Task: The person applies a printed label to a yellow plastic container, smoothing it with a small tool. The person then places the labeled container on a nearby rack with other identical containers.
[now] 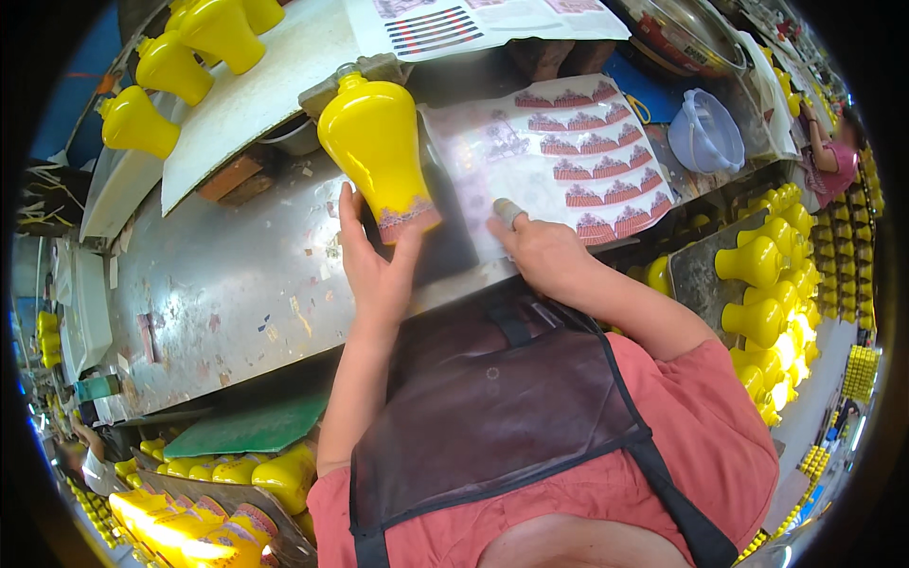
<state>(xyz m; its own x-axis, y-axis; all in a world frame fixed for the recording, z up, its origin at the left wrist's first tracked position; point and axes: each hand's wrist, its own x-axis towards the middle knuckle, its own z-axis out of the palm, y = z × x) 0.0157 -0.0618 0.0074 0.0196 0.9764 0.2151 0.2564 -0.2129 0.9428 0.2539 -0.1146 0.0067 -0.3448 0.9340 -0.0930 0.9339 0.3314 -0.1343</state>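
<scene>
A glossy yellow vase (369, 133) with wide shoulders and a narrow foot stands tilted above the metal worktop. A pink and purple patterned band (407, 216) runs round its foot. My left hand (377, 270) grips the foot from below, thumb on one side and fingers on the other. Right of the vase, my right hand (544, 251) is over the edge of a white decal sheet (530, 180), thumb and forefinger close together. A grey cover (507, 210) wraps one fingertip. Whether anything is pinched there is too small to tell. Rows of curved pink decals cover the sheet's right side.
More yellow vases (222, 38) stand on a white board at the far left. A pale blue bucket (705, 133) sits far right. Racks of yellow vases (757, 322) flank me on the right, and decorated vases (204, 530) lie at lower left. Other people work at both sides.
</scene>
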